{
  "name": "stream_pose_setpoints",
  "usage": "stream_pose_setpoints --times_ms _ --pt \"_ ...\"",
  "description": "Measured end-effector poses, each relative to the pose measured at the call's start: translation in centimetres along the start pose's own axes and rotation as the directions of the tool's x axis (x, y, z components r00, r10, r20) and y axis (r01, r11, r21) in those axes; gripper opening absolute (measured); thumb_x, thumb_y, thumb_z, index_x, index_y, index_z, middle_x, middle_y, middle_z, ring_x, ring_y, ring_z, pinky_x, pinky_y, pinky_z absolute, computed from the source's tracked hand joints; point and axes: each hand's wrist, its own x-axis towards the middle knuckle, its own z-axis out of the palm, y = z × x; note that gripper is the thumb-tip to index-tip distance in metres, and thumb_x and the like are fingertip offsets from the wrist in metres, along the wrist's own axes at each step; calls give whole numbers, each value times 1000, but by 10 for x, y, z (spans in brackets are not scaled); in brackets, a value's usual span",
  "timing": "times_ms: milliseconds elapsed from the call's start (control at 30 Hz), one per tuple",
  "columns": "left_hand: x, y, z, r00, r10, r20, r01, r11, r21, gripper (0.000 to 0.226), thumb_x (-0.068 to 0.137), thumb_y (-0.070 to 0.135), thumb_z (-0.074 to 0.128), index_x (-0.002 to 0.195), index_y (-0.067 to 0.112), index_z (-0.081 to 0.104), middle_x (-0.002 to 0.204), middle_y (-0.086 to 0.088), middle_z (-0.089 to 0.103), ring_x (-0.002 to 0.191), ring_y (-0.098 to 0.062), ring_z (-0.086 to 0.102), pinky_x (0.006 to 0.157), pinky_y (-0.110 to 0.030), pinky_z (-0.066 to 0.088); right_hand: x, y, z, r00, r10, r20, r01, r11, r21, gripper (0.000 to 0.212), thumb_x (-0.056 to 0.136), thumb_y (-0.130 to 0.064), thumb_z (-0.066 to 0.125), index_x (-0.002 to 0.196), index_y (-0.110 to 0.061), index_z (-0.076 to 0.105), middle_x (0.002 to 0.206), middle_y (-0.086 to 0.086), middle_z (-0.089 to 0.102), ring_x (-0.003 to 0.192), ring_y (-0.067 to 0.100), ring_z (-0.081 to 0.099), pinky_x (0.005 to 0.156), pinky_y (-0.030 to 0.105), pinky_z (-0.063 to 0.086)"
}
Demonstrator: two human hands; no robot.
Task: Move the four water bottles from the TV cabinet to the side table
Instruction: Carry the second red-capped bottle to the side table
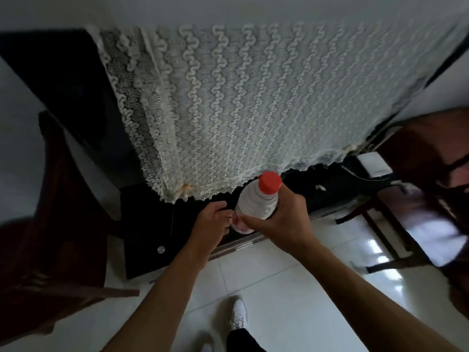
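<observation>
A clear water bottle [257, 199] with a red cap is held upright in my right hand [281, 222], which wraps its lower body from the right. It hangs just above the front edge of the dark TV cabinet [149, 224]. My left hand [213, 222] is low beside the bottle, fingers curled down toward the cabinet top; what it touches is hidden in shadow. A red label shows at the bottle's base between the two hands. No other bottle is visible.
A white lace cloth [253, 110] drapes over the TV [63, 85] above the cabinet. Dark wooden chairs stand at left [50, 224] and right [426, 186]. White glossy floor tiles [279, 288] lie below, with my white shoe [238, 316].
</observation>
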Motion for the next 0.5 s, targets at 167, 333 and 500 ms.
stream_pose_setpoints --times_ms 167,333,500 --pt "-52 22 25 983 31 181 -36 999 23 31 78 18 66 107 10 59 98 -17 63 89 -23 56 74 -31 46 -52 -35 -44 992 2 -129 -13 996 -86 62 59 -52 84 110 -21 65 97 -12 72 89 1 68 74 15 53" --pt "-100 24 57 941 -12 338 -34 991 132 60 61 24 66 119 10 58 88 -15 60 85 -23 52 71 -36 38 -113 -47 -83 960 74 -272 -109 987 -115 59 61 -48 86 110 -24 63 97 -11 73 89 4 70 77 38 59" --pt "-140 1 114 856 -25 516 -123 961 249 61 44 41 72 99 16 63 81 -10 62 68 -19 53 62 -35 39 -189 -44 -131 880 154 -449 -219 971 -94 51 61 -44 87 103 -26 63 91 -10 73 84 7 71 75 41 59"
